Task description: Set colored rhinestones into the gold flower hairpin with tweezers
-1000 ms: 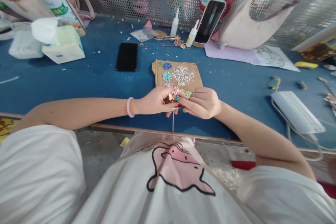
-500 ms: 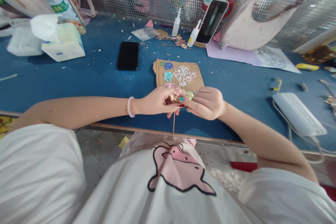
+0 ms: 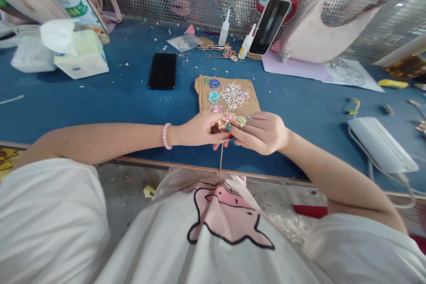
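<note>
My left hand [image 3: 199,129] is closed around a gold and pink flower ornament [image 3: 224,122], whose thin stick [image 3: 221,159] points down past the table's front edge. Touching the ornament from the right is my right hand [image 3: 261,133], its thumb and forefinger pressed together at the flower; whether a small piece sits between them is too small to tell. Just behind both hands lies a cardboard piece [image 3: 251,97] bearing a large heap of silvery rhinestones [image 3: 234,95] and smaller heaps in blue, turquoise, pink and green.
A black phone [image 3: 163,71] lies left of the cardboard. Behind are glue bottles [image 3: 246,42], finished-looking hairpins [image 3: 229,51] and a leaning phone [image 3: 270,26]. A tissue pack [image 3: 81,55] stands left, a white power bank [image 3: 382,144] with cables right.
My right fingertips have shifted very slightly at the ornament, and the stick's lean has changed a little. Both hands stay together in nearly the same place.
</note>
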Demonstrator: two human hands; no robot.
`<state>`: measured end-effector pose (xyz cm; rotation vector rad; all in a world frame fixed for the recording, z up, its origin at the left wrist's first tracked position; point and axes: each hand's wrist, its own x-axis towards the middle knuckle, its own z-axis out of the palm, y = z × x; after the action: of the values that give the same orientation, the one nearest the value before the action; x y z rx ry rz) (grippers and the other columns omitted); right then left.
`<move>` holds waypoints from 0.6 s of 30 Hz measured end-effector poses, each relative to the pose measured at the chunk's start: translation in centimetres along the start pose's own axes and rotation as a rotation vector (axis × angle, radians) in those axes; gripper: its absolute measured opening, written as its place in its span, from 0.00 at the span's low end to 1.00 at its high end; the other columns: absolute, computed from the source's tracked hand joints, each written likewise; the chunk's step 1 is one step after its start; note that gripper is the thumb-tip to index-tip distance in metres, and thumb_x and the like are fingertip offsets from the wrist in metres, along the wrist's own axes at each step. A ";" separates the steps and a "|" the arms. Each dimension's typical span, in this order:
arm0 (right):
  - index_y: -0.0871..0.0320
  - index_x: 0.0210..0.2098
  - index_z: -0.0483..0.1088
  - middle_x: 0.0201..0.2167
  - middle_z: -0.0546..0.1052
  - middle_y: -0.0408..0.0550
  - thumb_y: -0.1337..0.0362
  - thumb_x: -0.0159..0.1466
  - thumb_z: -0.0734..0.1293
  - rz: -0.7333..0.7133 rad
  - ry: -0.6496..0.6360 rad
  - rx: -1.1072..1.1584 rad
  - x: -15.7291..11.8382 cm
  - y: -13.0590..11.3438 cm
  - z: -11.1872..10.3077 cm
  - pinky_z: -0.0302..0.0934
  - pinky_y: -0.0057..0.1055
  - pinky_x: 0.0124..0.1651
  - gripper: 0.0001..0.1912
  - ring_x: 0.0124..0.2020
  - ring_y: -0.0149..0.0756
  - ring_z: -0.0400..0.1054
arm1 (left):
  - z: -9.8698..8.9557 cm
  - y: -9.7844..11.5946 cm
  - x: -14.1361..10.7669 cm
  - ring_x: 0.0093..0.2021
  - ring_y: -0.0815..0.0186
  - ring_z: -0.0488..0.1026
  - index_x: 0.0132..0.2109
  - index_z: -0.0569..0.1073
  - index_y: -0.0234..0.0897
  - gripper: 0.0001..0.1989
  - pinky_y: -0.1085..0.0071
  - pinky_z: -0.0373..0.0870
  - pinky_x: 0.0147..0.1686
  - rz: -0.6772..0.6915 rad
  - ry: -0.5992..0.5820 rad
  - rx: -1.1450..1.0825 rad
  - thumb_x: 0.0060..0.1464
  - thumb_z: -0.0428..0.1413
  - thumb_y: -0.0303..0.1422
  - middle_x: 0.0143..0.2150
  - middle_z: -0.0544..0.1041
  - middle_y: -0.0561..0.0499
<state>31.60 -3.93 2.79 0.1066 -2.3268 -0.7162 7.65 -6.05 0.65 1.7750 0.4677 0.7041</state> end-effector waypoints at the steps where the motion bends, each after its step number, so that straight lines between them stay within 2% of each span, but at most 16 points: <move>1: 0.64 0.46 0.79 0.30 0.83 0.50 0.63 0.79 0.64 -0.001 -0.005 0.000 0.0 0.0 0.0 0.57 0.30 0.26 0.14 0.24 0.29 0.69 | 0.0 0.0 0.0 0.22 0.74 0.78 0.52 0.76 0.32 0.12 0.82 0.75 0.26 0.001 -0.001 0.004 0.66 0.63 0.35 0.30 0.82 0.52; 4: 0.63 0.45 0.79 0.30 0.83 0.49 0.63 0.80 0.63 -0.008 -0.028 -0.017 0.0 0.1 -0.2 0.58 0.29 0.27 0.15 0.25 0.28 0.69 | -0.1 0.0 0.1 0.23 0.75 0.78 0.52 0.76 0.32 0.13 0.83 0.76 0.27 -0.020 -0.003 0.014 0.67 0.63 0.37 0.30 0.82 0.53; 7: 0.61 0.43 0.78 0.26 0.80 0.45 0.62 0.80 0.62 -0.023 -0.042 -0.057 0.0 0.2 -0.3 0.58 0.29 0.27 0.15 0.24 0.28 0.68 | 0.0 0.1 0.2 0.23 0.75 0.79 0.51 0.76 0.32 0.14 0.82 0.76 0.27 -0.043 -0.004 0.010 0.67 0.63 0.39 0.30 0.82 0.52; 10: 0.59 0.45 0.77 0.24 0.78 0.42 0.61 0.80 0.62 -0.035 -0.059 -0.081 -0.1 0.2 -0.2 0.59 0.28 0.27 0.13 0.23 0.27 0.68 | 0.0 0.0 0.2 0.23 0.74 0.79 0.50 0.76 0.32 0.15 0.82 0.76 0.27 -0.034 -0.005 0.013 0.67 0.64 0.40 0.30 0.82 0.52; 13: 0.61 0.47 0.77 0.24 0.78 0.42 0.61 0.80 0.62 -0.033 -0.070 -0.057 -0.1 0.2 -0.2 0.58 0.28 0.26 0.13 0.23 0.28 0.68 | 0.0 -0.1 0.2 0.23 0.74 0.79 0.49 0.76 0.32 0.14 0.82 0.75 0.26 -0.029 -0.003 0.015 0.67 0.64 0.40 0.30 0.82 0.52; 18: 0.64 0.41 0.77 0.25 0.80 0.45 0.63 0.80 0.63 -0.035 -0.042 -0.064 0.5 0.1 -0.3 0.58 0.28 0.25 0.15 0.23 0.27 0.69 | 0.0 -0.4 0.3 0.23 0.75 0.78 0.50 0.76 0.32 0.16 0.83 0.75 0.26 -0.026 0.000 0.017 0.67 0.64 0.41 0.32 0.83 0.51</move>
<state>31.42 -4.11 3.33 0.1043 -2.3440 -0.8164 7.88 -5.75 0.33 1.7818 0.4978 0.6834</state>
